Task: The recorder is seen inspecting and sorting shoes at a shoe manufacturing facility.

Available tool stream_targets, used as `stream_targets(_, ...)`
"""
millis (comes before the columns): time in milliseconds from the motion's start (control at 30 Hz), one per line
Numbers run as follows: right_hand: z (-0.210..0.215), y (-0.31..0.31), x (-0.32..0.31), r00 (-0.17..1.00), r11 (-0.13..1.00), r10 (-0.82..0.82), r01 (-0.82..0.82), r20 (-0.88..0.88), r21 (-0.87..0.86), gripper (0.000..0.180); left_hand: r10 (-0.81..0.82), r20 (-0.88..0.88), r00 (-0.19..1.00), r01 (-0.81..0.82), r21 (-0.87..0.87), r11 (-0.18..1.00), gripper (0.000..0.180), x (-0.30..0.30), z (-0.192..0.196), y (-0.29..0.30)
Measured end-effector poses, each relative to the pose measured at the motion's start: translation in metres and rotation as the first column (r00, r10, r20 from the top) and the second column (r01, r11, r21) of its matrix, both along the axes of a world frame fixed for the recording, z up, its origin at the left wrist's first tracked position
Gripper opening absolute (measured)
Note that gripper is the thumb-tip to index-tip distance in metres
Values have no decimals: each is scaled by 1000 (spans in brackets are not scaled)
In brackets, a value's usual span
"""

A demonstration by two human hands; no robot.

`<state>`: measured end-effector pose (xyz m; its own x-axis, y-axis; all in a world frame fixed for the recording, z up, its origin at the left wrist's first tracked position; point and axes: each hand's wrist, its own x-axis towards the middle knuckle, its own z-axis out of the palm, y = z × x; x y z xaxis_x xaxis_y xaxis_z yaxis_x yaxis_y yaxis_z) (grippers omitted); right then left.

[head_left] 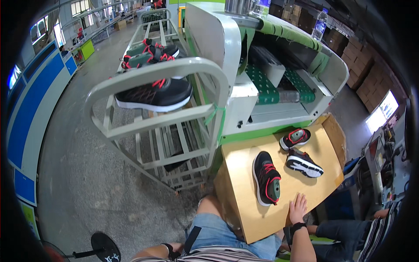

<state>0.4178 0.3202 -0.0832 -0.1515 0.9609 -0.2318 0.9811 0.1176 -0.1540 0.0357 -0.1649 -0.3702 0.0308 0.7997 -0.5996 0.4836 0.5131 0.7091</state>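
Note:
My right hand (298,209) lies flat on the light wooden tabletop (257,227), fingers stretched out and holding nothing. A black band circles its wrist. Left of it, a black shoe with red laces (265,178) stands upright, its opening towards me. Beyond my fingers a second black shoe (304,164) rests on its side with the white and black sole showing. Behind that one stands another black shoe with red trim (295,139). My left hand (177,247) is low at my lap, mostly hidden, with its fingers out of sight.
A grey metal rack (157,65) at the left carries several black and red shoes (155,94). A white machine with a green dotted conveyor belt (262,85) stands behind the table. At the right, a person in a striped top (377,231) sits close by. Cartons (358,56) are stacked farther back.

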Motion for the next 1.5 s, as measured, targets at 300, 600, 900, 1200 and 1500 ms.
stream_targets(300,-1,11,-4,1000,999,21,-22,-24,-38,71,81,-137,987,-62,140,988,34,-74,20,124)
stream_targets(600,8,5,13,1000,986,-6,5,-11,-167,77,94,-276,957,-30,229,973,33,-173,85,236)
stream_targets(900,-9,7,18,993,993,121,-121,-8,9,75,120,-357,927,-77,130,988,33,-127,99,184)
stream_targets(1200,22,4,11,991,992,114,-110,-64,68,72,608,-231,760,-588,157,794,46,-66,218,123)
stream_targets(1500,16,-16,8,980,980,139,-115,-145,161,68,564,321,760,-621,612,489,26,-24,425,215)
